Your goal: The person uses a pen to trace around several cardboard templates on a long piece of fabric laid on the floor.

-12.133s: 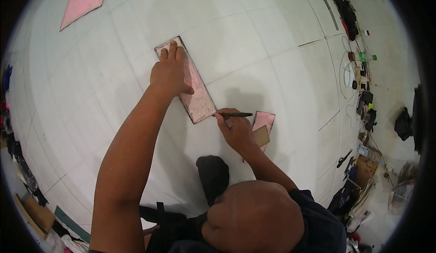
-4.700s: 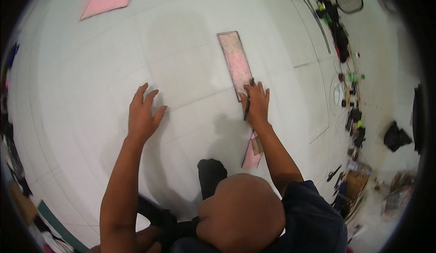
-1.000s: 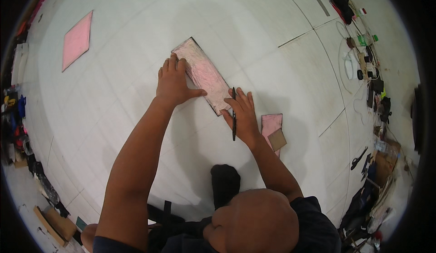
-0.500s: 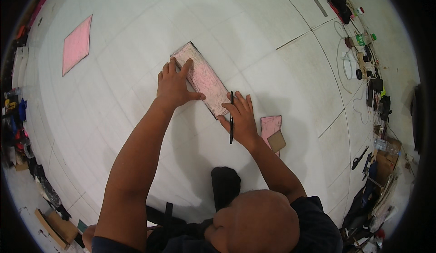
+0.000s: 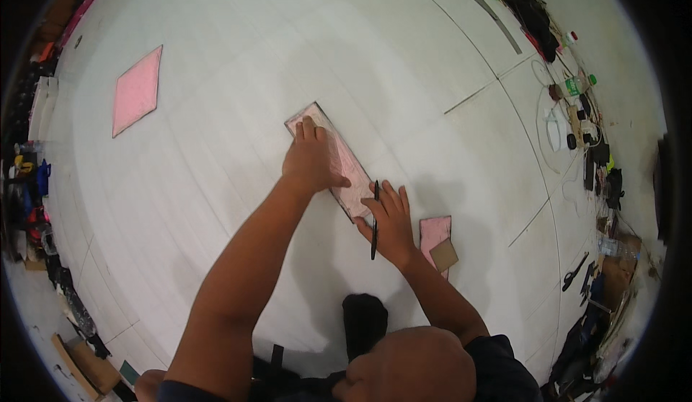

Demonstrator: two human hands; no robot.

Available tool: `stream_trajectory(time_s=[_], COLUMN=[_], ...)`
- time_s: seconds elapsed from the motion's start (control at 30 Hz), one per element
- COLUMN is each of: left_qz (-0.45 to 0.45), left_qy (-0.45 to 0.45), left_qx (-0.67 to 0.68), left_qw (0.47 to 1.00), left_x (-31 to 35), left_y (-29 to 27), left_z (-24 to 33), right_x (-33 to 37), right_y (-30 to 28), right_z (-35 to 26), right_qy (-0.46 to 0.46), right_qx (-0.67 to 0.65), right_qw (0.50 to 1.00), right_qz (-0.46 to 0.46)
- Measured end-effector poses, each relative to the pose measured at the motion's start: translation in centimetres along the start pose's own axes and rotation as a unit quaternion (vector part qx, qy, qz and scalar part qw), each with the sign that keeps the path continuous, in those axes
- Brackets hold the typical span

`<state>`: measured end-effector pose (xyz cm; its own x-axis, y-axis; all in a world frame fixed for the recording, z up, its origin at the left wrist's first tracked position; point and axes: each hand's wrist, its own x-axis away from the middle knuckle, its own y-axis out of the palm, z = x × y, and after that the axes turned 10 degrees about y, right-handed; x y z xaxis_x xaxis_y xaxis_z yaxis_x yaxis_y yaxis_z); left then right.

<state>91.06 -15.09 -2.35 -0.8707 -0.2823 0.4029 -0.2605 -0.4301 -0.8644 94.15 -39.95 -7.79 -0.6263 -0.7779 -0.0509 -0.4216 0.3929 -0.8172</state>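
One white floor (image 5: 216, 222), clutter (image 5: 597, 162) down the right side. Pink strip (image 5: 352, 191) lies mid-floor, tilted, under both hands. Left hand (image 5: 310, 160) now across its far part, grip spread apart; half a second ago it was at the strip's left edge. Right hand (image 5: 391, 223) at the near end, grip clamped on black pen (image 5: 374, 249). Brown square (image 5: 444, 255) overlaps small pink piece (image 5: 435, 229), right. Green-capped bottle (image 5: 574, 86): label too small to read.

Pink strip (image 5: 350, 165) (dark-edged), lying aslant, black pen (image 5: 374, 240) alongside
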Motion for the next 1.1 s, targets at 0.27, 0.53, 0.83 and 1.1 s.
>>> stream_trajectory(time_s=[0.27, 0.53, 0.83, 1.1], left_qz=[0.036, -0.023, 0.017, -0.019], left_qy=[-0.008, -0.027, -0.008, -0.013], left_qx=[0.003, -0.040, -0.035, -0.062], left_qw=[0.999, 0.999, 0.999, 0.998], left_x=[-0.1, -0.8, -0.5, -0.5], left_y=[0.4, -0.4, 0.3, -0.4], left_z=[0.4, 1.1, 0.6, 0.9], right_x=[-2.2, -15.6, -22.4, -22.0], right_y=[-2.2, -2.0, 1.6, 1.6], right_z=[-0.4, -1.5, -3.1, -3.1], right_qy=[0.013, 0.119, -0.007, 0.042], right_qx=[-0.042, -0.301, -0.189, -0.260], right_qw=[0.999, 0.946, 0.981, 0.961], right_qz=[0.004, -0.020, -0.038, -0.091])
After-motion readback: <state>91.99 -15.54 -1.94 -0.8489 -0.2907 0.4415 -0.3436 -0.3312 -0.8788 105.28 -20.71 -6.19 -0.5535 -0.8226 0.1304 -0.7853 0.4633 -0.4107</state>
